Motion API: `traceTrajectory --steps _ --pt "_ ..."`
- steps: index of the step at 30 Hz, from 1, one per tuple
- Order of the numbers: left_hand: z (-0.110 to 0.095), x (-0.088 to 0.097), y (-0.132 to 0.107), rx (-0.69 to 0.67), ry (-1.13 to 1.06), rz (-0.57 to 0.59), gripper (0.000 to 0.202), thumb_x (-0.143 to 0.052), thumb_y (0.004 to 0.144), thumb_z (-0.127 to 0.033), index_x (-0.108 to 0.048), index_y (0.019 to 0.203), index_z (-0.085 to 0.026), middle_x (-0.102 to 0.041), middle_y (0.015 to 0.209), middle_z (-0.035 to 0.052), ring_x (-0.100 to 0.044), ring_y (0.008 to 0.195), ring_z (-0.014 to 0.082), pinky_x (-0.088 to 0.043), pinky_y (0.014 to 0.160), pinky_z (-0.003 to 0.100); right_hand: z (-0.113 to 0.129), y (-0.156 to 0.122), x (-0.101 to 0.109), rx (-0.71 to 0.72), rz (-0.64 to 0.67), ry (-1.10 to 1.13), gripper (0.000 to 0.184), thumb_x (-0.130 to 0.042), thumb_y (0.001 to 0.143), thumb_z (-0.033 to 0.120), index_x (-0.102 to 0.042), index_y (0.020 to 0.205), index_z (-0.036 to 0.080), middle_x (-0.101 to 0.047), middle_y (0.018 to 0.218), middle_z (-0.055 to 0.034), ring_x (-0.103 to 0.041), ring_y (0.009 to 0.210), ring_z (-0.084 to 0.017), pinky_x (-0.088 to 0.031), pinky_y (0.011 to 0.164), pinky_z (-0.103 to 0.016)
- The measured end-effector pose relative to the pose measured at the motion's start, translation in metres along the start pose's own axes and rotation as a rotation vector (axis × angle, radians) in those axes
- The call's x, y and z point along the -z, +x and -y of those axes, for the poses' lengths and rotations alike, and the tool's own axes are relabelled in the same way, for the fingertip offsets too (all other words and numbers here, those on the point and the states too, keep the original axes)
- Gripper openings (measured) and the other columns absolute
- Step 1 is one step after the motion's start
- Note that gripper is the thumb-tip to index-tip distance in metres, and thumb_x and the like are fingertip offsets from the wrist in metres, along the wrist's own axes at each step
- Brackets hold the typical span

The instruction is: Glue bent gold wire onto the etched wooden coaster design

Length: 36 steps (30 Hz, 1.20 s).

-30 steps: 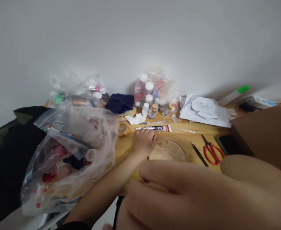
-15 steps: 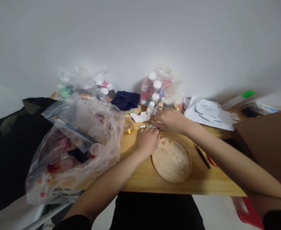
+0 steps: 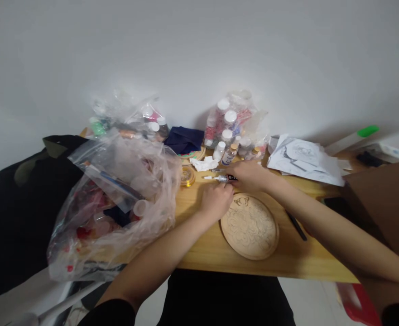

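My right hand (image 3: 248, 175) is closed over a glue tube (image 3: 221, 178) that lies on the wooden table (image 3: 219, 253); the tube's white nozzle points left. My left hand (image 3: 217, 200) rests in a loose fist on the table just in front of the tube, at the left rim of a round wooden disc (image 3: 250, 225) with a line drawing on it. I cannot make out anything inside the left hand.
A big clear plastic bag (image 3: 117, 199) of craft items fills the left side. Small bottles in a bag (image 3: 231, 124), a dark blue cloth (image 3: 185, 140), a small amber jar (image 3: 187, 175), printed sheets (image 3: 304, 158), black tweezers (image 3: 296, 225) and a cardboard box (image 3: 386, 199) are around.
My right hand came down from close in front of the camera, reached to the glue tube and closed on it. The view shifted slightly; the left hand stayed beside the disc.
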State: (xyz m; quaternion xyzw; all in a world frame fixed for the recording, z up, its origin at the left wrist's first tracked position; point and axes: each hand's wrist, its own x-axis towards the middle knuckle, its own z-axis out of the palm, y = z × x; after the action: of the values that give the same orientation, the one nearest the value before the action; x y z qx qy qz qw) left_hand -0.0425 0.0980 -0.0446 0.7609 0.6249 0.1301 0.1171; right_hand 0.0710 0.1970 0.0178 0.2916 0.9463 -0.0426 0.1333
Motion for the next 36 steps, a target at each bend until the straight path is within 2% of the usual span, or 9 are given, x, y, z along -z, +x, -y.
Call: traceTrajectory --steps 4,9,13,19,21,24,29,32,36 --pt "-0.001 0.001 0.0 0.02 0.007 0.021 0.024 -0.049 0.098 -0.024 -0.071 0.091 -0.016 -0.071 0.084 0.0089 -0.068 0.079 0.023 -0.049 0.064 0.031 -0.012 -0.015 0.006 0.001 -0.125 0.07 0.027 -0.056 0.081 0.018 -0.07 0.104 0.018 -0.07 0.096 -0.0095 -0.064 0.088 -0.022 -0.044 0.074 -0.031" --pt "-0.001 0.001 -0.001 0.049 0.003 0.028 0.023 -0.049 0.097 -0.025 -0.07 0.093 -0.017 -0.071 0.088 0.0093 -0.068 0.082 0.0233 -0.048 0.065 0.031 -0.025 -0.055 0.007 -0.016 -0.275 0.191 0.034 -0.055 0.081 0.021 -0.067 0.112 0.017 -0.068 0.102 -0.0104 -0.064 0.092 -0.023 -0.049 0.076 -0.032" --pt "-0.001 0.001 -0.001 0.063 -0.011 0.027 0.021 -0.051 0.096 -0.024 -0.069 0.09 -0.017 -0.07 0.087 0.0084 -0.067 0.081 0.0229 -0.048 0.066 0.031 -0.024 -0.085 -0.007 0.008 -0.522 0.571 0.027 -0.062 0.081 0.025 -0.069 0.107 0.021 -0.068 0.092 -0.0056 -0.063 0.077 -0.017 -0.051 0.066 -0.029" --pt "0.001 -0.003 -0.001 0.062 -0.059 -0.035 0.014 -0.055 0.092 -0.021 -0.066 0.084 -0.018 -0.07 0.086 0.006 -0.066 0.08 0.021 -0.048 0.069 0.031 -0.019 -0.102 -0.034 -0.147 -0.724 1.126 0.022 -0.073 0.079 0.03 -0.071 0.101 0.026 -0.072 0.095 -0.0026 -0.067 0.083 -0.016 -0.055 0.078 -0.031" --pt "0.001 -0.005 -0.002 0.064 -0.084 -0.076 0.012 -0.056 0.091 -0.021 -0.064 0.082 -0.018 -0.069 0.085 0.0047 -0.065 0.077 0.0201 -0.048 0.067 0.031 -0.02 -0.102 -0.042 -0.193 -0.723 1.187 0.025 -0.074 0.079 0.032 -0.071 0.103 0.026 -0.074 0.1 -0.0024 -0.069 0.087 -0.017 -0.056 0.081 -0.032" --pt "0.004 -0.009 -0.002 0.086 -0.128 -0.169 0.007 -0.056 0.089 -0.018 -0.062 0.092 -0.018 -0.068 0.089 0.0046 -0.064 0.076 0.0191 -0.048 0.067 0.031 -0.021 -0.102 -0.05 -0.201 -0.631 1.075 0.03 -0.072 0.081 0.038 -0.072 0.107 0.024 -0.075 0.108 -0.0048 -0.07 0.093 -0.019 -0.057 0.08 -0.032" --pt "0.012 -0.015 0.001 0.105 -0.197 -0.372 0.05 -0.057 0.085 -0.015 -0.041 0.132 -0.014 -0.061 0.116 0.0127 -0.062 0.105 0.0226 -0.051 0.087 0.036 -0.021 -0.103 -0.054 -0.173 -0.463 0.805 0.035 -0.066 0.086 0.04 -0.07 0.117 0.024 -0.076 0.105 -0.0047 -0.07 0.085 -0.017 -0.055 0.072 -0.029" --pt "0.016 -0.016 0.002 -0.083 -0.157 -0.467 0.05 -0.054 0.088 -0.014 -0.039 0.136 -0.014 -0.06 0.119 0.0136 -0.058 0.112 0.0241 -0.048 0.093 0.039 -0.017 -0.101 -0.053 -0.111 -0.405 0.722 0.032 -0.064 0.088 0.036 -0.069 0.117 0.023 -0.076 0.102 -0.0048 -0.07 0.085 -0.017 -0.054 0.074 -0.029" --pt "0.014 -0.012 -0.001 -0.327 -0.076 -0.393 0.029 -0.049 0.094 -0.015 -0.057 0.122 -0.018 -0.067 0.104 0.0078 -0.062 0.097 0.0217 -0.047 0.083 0.035 -0.01 -0.099 -0.053 -0.08 -0.398 0.694 0.032 -0.062 0.089 0.032 -0.068 0.12 0.022 -0.075 0.107 -0.007 -0.07 0.091 -0.019 -0.053 0.078 -0.03"
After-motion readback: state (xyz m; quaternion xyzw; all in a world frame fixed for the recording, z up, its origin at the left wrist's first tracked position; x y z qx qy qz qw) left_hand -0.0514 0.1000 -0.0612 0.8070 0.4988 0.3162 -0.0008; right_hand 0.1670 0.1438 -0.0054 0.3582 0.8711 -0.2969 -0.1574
